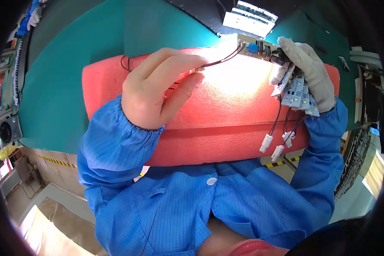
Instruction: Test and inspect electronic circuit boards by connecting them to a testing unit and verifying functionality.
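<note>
Bare, my left hand (151, 87) pinches a pair of dark wires (224, 61) between thumb and fingers. Those wires run right to the end of a narrow circuit board (264, 49), which carries a round blue component and several dark parts. My right hand (311, 70), in a white glove, grips that board at its right end. The same hand also holds a fanned bunch of small LED boards (298, 94). Dark leads hang from them, ending in white plug connectors (266, 143). Glare washes out the area between my hands.
Beneath my hands lies a thick red foam block (217, 147) on a green mat (59, 98). White boards (249, 20) rest on a black surface at the back. A small board (344, 63) lies at the far right.
</note>
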Available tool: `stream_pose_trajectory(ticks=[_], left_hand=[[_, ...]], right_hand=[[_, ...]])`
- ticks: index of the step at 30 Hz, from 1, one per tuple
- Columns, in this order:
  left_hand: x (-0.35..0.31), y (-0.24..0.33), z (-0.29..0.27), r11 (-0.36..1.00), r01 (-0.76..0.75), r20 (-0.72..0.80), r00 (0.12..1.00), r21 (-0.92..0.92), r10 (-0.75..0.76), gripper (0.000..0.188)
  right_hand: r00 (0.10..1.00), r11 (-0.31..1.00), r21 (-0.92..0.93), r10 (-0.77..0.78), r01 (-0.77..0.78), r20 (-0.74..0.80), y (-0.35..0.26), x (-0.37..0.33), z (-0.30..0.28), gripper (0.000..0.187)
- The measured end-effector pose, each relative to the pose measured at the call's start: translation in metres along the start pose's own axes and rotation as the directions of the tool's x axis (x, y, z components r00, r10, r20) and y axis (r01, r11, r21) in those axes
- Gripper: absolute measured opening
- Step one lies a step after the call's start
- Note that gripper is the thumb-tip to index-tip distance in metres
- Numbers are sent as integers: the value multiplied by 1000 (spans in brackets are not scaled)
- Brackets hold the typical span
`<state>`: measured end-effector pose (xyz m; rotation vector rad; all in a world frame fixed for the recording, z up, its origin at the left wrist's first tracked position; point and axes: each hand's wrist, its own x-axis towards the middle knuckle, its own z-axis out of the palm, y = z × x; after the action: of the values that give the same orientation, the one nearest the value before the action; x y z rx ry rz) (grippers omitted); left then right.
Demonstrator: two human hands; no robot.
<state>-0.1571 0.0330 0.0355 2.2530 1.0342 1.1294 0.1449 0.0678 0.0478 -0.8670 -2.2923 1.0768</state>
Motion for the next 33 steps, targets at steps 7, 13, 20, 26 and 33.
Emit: stream_pose_trajectory(ticks=[7, 13, 20, 26, 33], left_hand=[[-2, -1, -3, 999, -29, 3, 1000, 18, 29, 23], [-3, -2, -6, 1000, -29, 20, 999, -7, 30, 22], [-5, -3, -3, 998, 23, 10, 1000, -62, -23, 20], [-8, -17, -4, 1000, -25, 34, 999, 3, 25, 17], [-10, -12, 2, 990, 85, -69, 993, -111, -93, 18]], right_hand=[[979, 898, 393, 201, -198, 34, 2, 9, 2, 45], [910, 775, 534, 413, -337, -26, -8, 19, 13, 40], [873, 715, 588, 486, -378, -30, -3, 13, 9, 35], [884, 830, 402, 458, -387, -95, 12, 3, 15, 41], [982, 978, 112, 181, -175, -47, 12, 4, 11, 54]])
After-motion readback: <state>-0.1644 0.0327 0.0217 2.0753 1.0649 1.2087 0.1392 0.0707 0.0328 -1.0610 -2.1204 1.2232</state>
